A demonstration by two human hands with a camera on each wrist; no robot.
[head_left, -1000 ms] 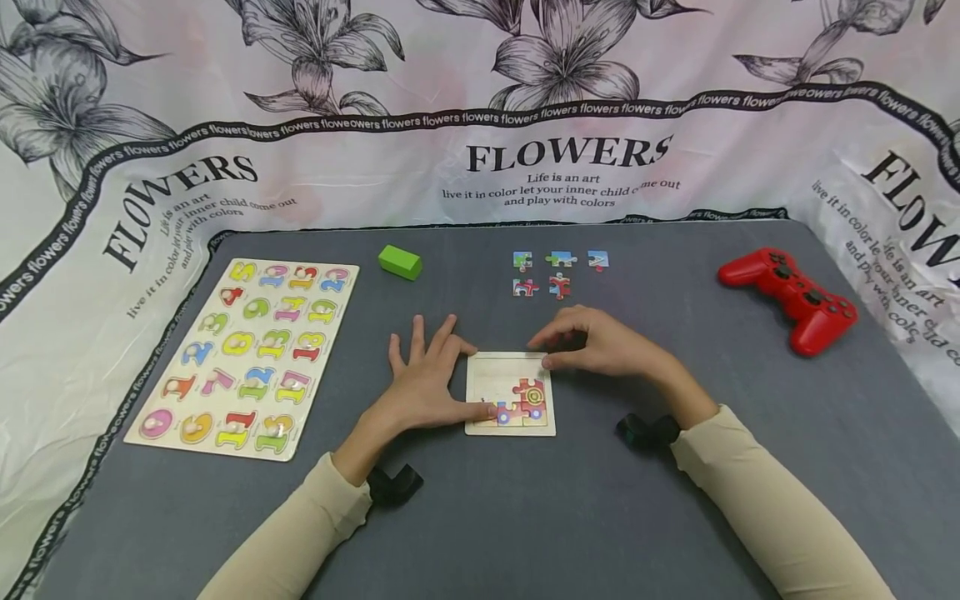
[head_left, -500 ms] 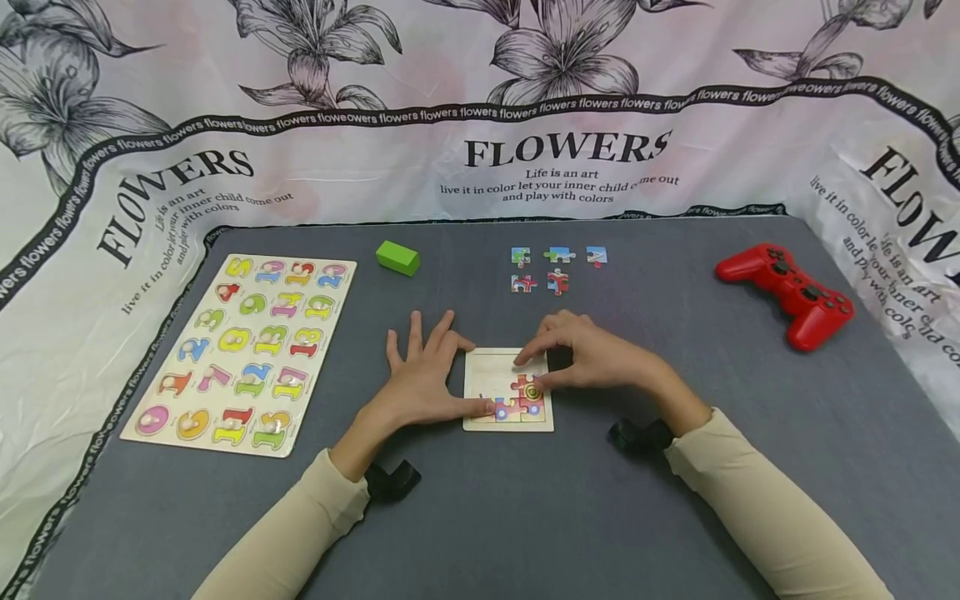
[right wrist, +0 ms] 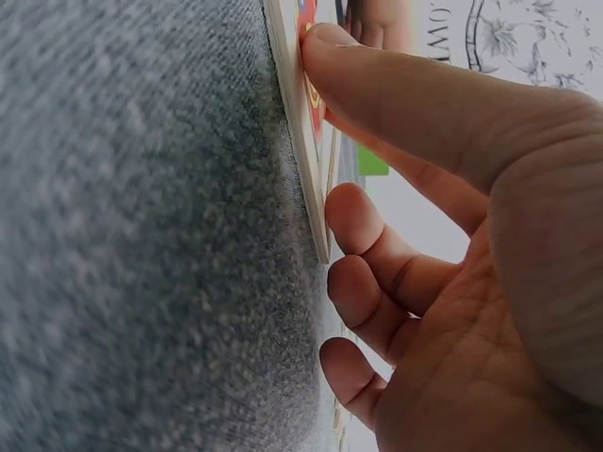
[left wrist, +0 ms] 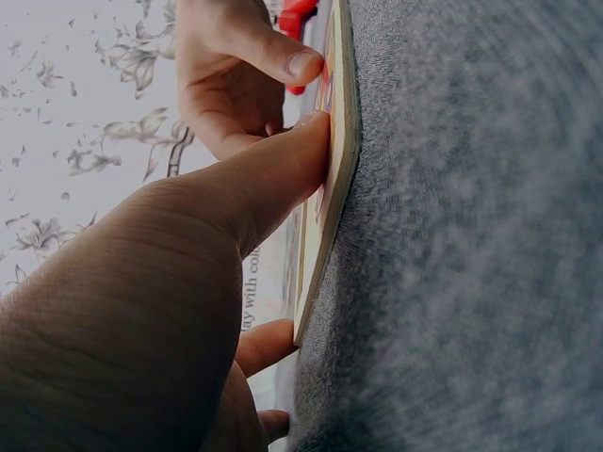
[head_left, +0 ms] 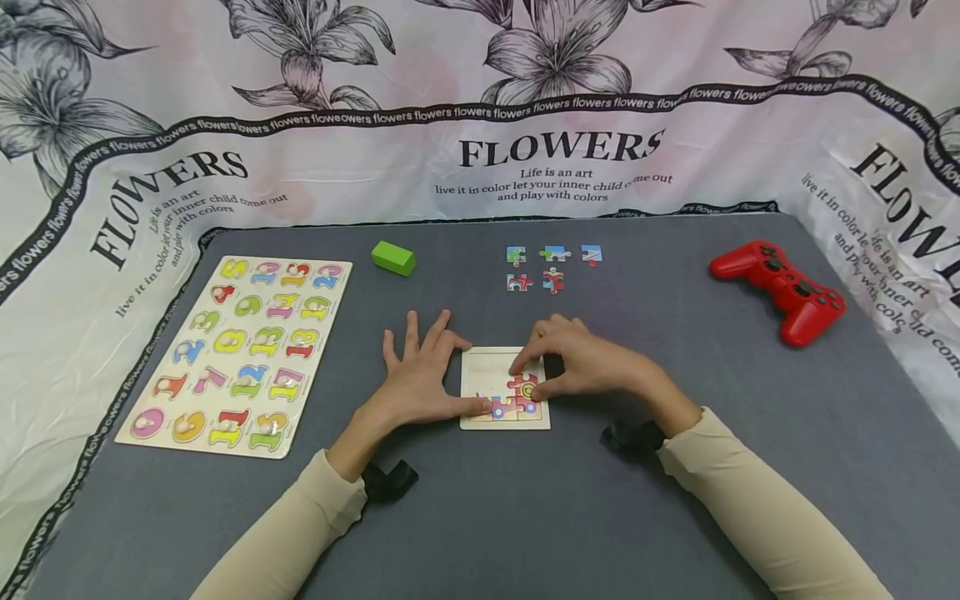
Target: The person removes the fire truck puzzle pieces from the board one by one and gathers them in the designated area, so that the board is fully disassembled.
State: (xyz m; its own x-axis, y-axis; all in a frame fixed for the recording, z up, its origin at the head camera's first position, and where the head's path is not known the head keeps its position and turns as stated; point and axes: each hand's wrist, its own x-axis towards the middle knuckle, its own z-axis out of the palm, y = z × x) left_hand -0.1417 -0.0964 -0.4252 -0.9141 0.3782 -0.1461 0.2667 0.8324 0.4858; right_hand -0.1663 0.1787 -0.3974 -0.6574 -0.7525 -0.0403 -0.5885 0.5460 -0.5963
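Note:
A small wooden puzzle tray (head_left: pixel 480 367) lies flat before me, a few joined jigsaw pieces (head_left: pixel 498 407) of a red vehicle in its lower part. My left hand (head_left: pixel 420 387) spreads over its left side. The straight thumb presses on the lower-left part, and the index fingertip touches the upper-left corner. My right hand (head_left: pixel 581 358) reaches in from the right. Its thumb and index finger pinch across the jigsaw piece with a yellow circle (head_left: pixel 526 388). In the right wrist view the thumb (right wrist: pixel 330 47) lies on the red piece, the other fingers curled beyond the tray's edge.
Several loose jigsaw pieces (head_left: pixel 555 253) lie in two rows behind the tray. A green block (head_left: pixel 393 258) stands at the back. On the left is a number puzzle board (head_left: pixel 300 375), on the right a red game controller (head_left: pixel 780 292). A flower-printed cloth hangs behind the grey table.
My right hand has moved left and down from the tray's upper-right corner onto the piece with the yellow circle. My left hand keeps its place on the tray.

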